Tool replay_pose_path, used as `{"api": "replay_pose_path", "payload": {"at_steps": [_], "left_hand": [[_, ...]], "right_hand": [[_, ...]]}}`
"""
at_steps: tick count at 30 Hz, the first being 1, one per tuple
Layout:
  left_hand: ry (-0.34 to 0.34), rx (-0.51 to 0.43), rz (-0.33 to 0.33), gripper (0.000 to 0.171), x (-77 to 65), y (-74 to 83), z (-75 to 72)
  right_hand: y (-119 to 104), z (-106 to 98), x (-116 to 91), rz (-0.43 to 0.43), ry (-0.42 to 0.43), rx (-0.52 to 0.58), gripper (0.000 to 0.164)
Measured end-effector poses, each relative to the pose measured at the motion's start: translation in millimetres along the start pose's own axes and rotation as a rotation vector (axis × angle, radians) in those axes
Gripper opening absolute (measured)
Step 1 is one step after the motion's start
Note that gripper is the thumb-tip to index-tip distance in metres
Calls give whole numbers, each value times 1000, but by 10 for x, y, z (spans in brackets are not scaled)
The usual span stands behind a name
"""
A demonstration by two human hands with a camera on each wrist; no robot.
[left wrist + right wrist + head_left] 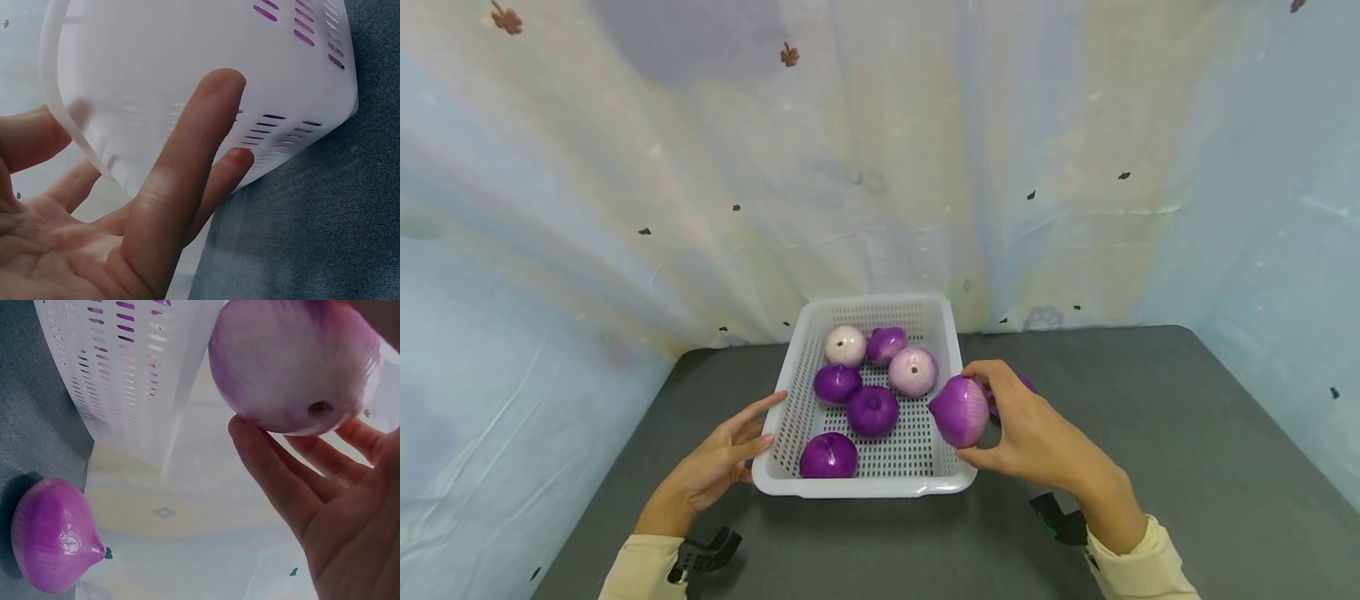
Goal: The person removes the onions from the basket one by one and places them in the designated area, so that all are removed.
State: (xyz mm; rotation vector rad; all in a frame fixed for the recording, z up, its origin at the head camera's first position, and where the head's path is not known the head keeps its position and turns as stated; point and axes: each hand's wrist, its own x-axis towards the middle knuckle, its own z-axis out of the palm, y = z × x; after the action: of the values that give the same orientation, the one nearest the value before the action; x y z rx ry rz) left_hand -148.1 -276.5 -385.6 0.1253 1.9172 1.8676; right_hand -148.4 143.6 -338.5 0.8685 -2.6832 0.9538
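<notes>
Pinching a purple onion [961, 412] up off the worktop, the right hand [1033, 433] has it right by the right edge of the white basket [880, 487], and that's the relation everything hangs on! Look at the line of it: the pointed tip aims left, in over the basket's right edge, while the root end faces back toward the palm, so the long axis runs across that edge. From the head view the onion overlaps the rim; whether skin meets plastic, I can't tell.

Now the grip: thumb on the near side, fingers round the far side, spread as wide as the bulb and closed firmly on it, it seems to me. That's clearly the nearer hand. Over at the basket's left edge, the left hand [722, 458] has its fingers loosely extended, index fingertip at the rim, thumb just below; how hard they press, I can't say.

Inside, six onions [872, 411], four purple and two pale, one purple sitting alone at the near-left corner. And one more, a loose onion [56, 534], lies on the worktop beyond the basket's right edge, half hidden behind the right hand
</notes>
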Motion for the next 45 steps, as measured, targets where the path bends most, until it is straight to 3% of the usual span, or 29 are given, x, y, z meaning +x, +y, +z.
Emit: {"api": "replay_pose_path", "payload": {"at_steps": [5,18,26,36,45], "left_hand": [[-13,-6,11,63,1,18,-2],[-6,4,-1,63,6,1,4],[8,16,-5,63,16,-6,8],[-4,12,8,64,6,-21,-15],[-19,7,21,63,-2,-22,-23]], "right_hand": [[29,-8,-2,-9,9,11,94],[102,-68,-33,20,19,-123,84],[170,-103,-51,17,-3,-129,90],[219,-125,-49,42,-8,-129,84],[387,-206,-40,63,71,-120,85]]}}
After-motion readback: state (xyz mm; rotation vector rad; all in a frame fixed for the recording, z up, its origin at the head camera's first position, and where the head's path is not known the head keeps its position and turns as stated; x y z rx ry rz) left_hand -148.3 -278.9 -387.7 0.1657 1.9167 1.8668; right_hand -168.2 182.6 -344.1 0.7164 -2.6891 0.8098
